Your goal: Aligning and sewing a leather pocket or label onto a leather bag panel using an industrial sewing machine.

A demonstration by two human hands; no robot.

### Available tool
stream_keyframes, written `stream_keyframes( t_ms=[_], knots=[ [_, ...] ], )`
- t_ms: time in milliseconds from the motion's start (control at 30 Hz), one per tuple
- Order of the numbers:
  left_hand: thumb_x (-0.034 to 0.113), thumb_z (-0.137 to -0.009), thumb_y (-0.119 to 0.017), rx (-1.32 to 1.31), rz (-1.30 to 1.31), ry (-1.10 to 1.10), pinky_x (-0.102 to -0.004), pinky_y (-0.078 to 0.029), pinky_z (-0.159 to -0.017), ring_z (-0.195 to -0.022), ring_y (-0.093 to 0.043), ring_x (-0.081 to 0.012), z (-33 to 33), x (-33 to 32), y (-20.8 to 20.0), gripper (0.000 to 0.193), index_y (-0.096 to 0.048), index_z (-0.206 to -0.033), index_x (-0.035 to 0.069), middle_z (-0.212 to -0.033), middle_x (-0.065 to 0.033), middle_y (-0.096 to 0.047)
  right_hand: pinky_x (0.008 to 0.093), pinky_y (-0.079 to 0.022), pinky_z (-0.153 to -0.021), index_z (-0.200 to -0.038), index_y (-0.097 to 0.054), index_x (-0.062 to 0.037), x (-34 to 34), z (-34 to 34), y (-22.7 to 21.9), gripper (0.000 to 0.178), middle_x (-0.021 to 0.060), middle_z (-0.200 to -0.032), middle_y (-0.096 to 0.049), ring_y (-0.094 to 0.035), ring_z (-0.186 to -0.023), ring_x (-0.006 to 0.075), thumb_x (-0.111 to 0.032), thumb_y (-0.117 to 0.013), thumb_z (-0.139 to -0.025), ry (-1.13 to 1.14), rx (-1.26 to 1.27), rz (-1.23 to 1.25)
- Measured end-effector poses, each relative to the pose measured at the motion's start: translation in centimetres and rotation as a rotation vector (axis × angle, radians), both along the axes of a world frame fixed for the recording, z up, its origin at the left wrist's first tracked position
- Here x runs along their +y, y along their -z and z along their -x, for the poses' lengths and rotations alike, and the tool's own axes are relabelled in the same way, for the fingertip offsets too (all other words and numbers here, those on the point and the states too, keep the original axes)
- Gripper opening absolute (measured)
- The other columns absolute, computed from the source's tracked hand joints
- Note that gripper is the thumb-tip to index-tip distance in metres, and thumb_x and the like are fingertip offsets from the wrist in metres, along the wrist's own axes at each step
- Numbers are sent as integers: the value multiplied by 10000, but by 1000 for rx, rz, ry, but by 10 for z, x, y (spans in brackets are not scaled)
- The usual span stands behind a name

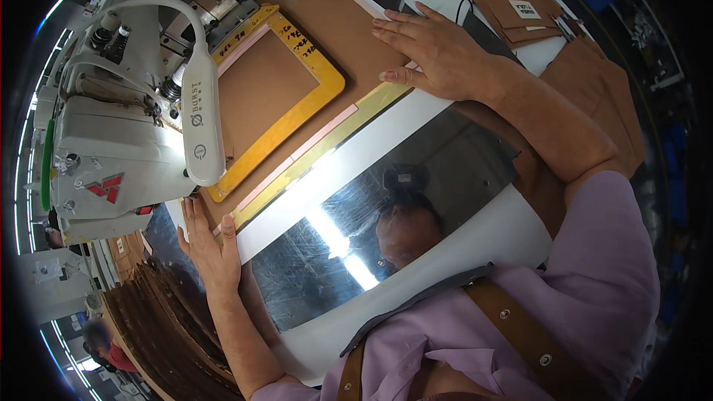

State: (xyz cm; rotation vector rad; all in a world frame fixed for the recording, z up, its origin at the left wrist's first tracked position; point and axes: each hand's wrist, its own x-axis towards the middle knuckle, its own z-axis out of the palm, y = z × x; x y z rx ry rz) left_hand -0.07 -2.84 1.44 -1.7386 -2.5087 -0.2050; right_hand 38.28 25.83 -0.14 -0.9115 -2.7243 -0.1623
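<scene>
A brown flat panel [330, 30], perhaps leather or board, lies on the machine's white bed. Over it sits a yellow frame [256, 167] with handwritten marks, and brown material shows inside its opening. Along the panel's near edge runs a strip of pink and yellow-green tape [319, 152]. My right hand [434, 52] rests flat on the panel's far right end, fingers stretched out and thumb near the taped edge. At the panel's near left corner lies my left hand [210, 241], fingers extended and thumb apart. Neither hand grips anything.
A white sewing machine head [122, 156] and a white lamp [202, 111] overhang the left side. More brown panels [512, 4] lie at the far right. A shiny metal plate [379, 215] is in front of me. Brown stacked pieces [160, 327] stand lower left.
</scene>
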Motion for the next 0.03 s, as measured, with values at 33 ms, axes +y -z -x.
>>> stream_keyframes(
  t_ms=[33],
  knots=[
    [592, -1021, -455, -3, -49, 23, -566, -71, -1242, -1554, -248, -320, 1, 1, 2, 826, -321, -1578, -2, -1645, -207, -319, 498, -192, -1264, -1507, -473, -58, 0, -2, 1, 801, 110, -1558, -477, -339, -1510, 222, -679, -413, -1005, 11, 30, -2]
  ],
)
